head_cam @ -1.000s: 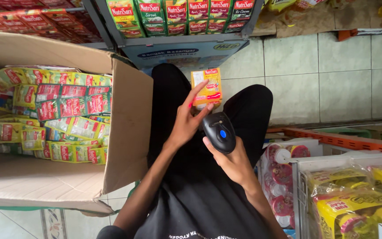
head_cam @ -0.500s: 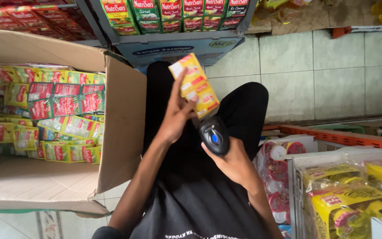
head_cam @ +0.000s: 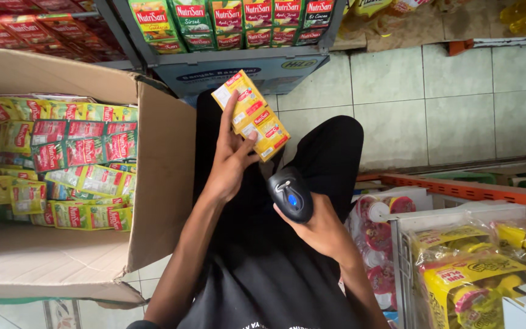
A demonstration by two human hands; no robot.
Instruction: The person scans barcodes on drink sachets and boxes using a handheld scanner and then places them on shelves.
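Note:
My left hand (head_cam: pixel 229 161) holds up a strip of yellow and red sachets (head_cam: pixel 251 114) in front of the shelf, fingers spread along its back. Just below and right of it, my right hand (head_cam: pixel 318 228) grips a black handheld scanner (head_cam: pixel 289 194) with a blue light, its head pointing up toward the sachets. My legs in black trousers lie under both hands.
A large open cardboard box (head_cam: pixel 159 183) at left is packed with several green, red and yellow sachet strips (head_cam: pixel 62 158). A shelf (head_cam: pixel 232 58) of drink sachet boxes stands ahead. At right are an orange crate edge (head_cam: pixel 458 189) and a wire basket (head_cam: pixel 476 268) with yellow snack packs. Tiled floor lies beyond.
My left hand has raised the sachet strip higher and tilted it. The scanner in my right hand stays just beneath it, shifted slightly lower.

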